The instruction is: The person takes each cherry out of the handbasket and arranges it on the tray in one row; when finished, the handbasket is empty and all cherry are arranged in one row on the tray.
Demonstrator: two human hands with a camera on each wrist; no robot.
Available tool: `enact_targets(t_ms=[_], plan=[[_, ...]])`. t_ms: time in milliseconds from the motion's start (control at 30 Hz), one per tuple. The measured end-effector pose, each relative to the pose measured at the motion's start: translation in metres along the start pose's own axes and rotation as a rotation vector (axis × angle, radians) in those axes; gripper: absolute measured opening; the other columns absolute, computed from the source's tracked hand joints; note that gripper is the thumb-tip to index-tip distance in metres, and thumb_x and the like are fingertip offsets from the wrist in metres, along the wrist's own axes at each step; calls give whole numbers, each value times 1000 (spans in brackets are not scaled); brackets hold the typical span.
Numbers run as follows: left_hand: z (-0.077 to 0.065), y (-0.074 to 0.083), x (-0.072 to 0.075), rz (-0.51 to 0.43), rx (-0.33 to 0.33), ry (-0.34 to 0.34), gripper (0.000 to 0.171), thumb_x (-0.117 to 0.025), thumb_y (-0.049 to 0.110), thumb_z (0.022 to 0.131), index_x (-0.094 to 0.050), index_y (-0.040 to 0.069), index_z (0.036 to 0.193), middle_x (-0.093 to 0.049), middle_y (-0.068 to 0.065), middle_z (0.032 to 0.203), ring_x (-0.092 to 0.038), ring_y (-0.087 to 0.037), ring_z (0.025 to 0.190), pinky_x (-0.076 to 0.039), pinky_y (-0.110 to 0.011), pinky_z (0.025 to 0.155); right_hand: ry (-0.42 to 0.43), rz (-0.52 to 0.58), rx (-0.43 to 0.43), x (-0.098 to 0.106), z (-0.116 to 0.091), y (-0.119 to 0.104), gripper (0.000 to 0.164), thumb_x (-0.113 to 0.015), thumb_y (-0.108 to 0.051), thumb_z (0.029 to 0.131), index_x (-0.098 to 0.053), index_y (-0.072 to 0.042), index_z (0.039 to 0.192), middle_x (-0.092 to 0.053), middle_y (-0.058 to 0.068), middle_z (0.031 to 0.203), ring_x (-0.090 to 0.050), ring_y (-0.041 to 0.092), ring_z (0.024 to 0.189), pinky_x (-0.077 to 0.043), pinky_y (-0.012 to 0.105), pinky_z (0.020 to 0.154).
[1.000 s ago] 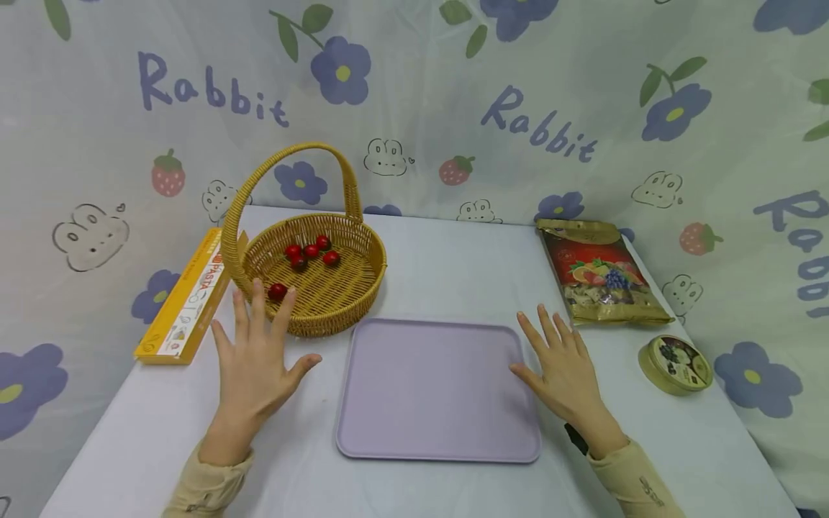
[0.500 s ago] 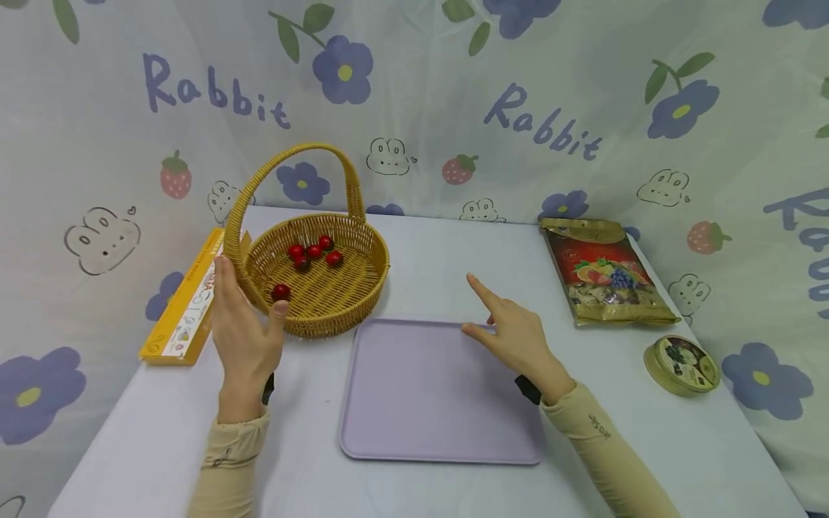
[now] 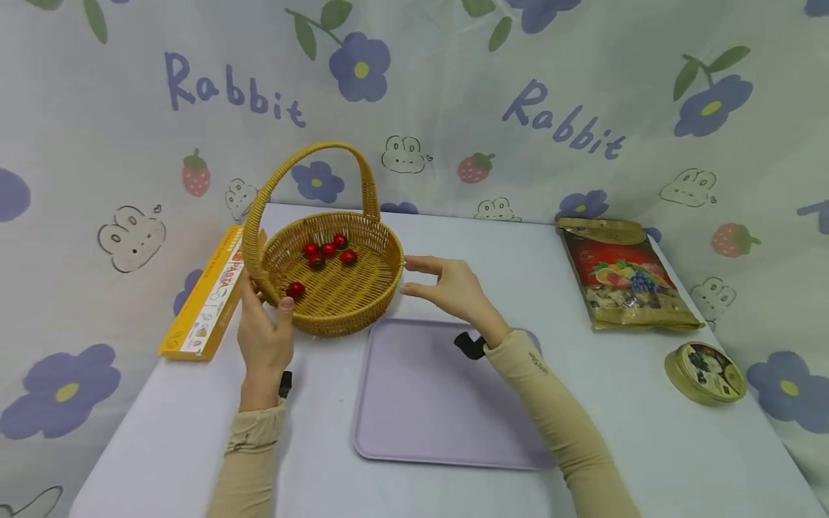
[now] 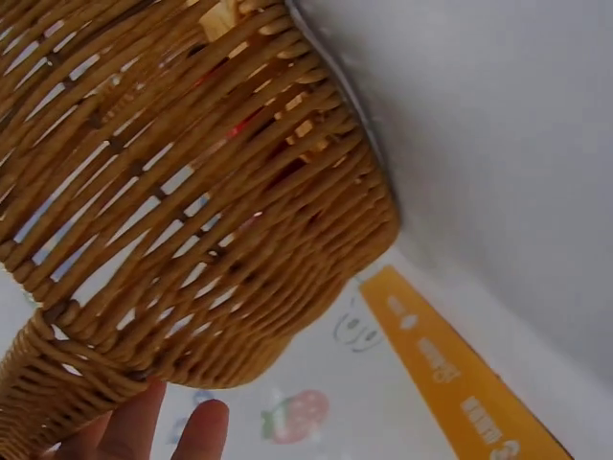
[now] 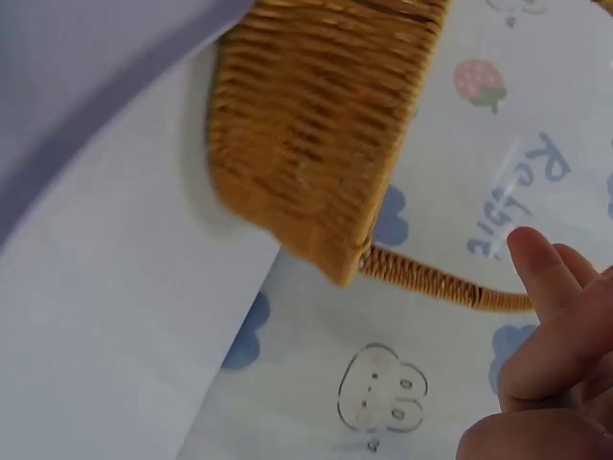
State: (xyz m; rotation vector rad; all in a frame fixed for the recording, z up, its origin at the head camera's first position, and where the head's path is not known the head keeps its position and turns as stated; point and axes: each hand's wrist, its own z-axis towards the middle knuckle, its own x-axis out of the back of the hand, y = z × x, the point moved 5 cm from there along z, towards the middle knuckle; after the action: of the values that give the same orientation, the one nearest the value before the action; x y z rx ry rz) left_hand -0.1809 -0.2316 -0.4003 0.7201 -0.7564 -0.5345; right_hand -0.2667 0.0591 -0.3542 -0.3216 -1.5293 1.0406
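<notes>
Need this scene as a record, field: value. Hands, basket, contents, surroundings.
left hand: at the wicker basket, near its handle base
right hand: at basket's right rim, contact unclear
contents: six red fruits visible
front: lilac tray, nothing visible on it
left: yellow pasta box
right: red-gold packet, round tin

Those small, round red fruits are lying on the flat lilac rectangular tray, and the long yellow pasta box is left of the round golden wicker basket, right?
Not quite: the head view shows the red fruits inside the wicker basket, not on the lilac tray; the rest stands.
</notes>
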Motion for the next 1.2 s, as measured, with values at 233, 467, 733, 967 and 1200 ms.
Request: enact_targets(t_ms=[233,467,733,967,1200], plan=[[2,-8,5,-23,2,-27,82,-44,57,97,-18,5,154,-43,-27,145,-48,-47,126,-41,-64,102,-101,199,-59,-28,52,-21,52,-77,-43,81,-65,-23,127,-70,3,120,-66,11,99,-54,25,65],[0,-11,7,-23,0,-6,70,-47,45,100,-24,5,152,-49,-26,137,-51,-43,124,-43,-62,102,-181,246,-77,-63,90,-37,51,-78,-36,82,-65,-15,127,-72,2,115,-69,13,105,-54,28,94],[-9,-9,-2,-28,22,-51,68,-48,41,101,-22,6,153,-51,-27,134,-54,-41,121,-45,-60,102,-286,95,-116,-97,111,-48,46,-79,-43,78,-72,-20,117,-70,-2,119,-63,13,108,-52,29,92],[-3,-5,0,-39,9,-55,68,-46,44,101,-23,7,153,-49,-25,136,-52,-40,125,-44,-59,104,-324,-24,-144,-112,131,-67,31,-81,-35,78,-77,-19,104,-68,2,125,-58,23,122,-48,41,105],[-4,-3,1,-19,22,-65,66,-48,37,101,-21,6,153,-49,-25,137,-53,-40,125,-45,-58,104,-417,-162,-161,-137,139,-72,33,-79,-38,81,-76,-21,108,-66,-1,127,-60,21,118,-52,38,100]])
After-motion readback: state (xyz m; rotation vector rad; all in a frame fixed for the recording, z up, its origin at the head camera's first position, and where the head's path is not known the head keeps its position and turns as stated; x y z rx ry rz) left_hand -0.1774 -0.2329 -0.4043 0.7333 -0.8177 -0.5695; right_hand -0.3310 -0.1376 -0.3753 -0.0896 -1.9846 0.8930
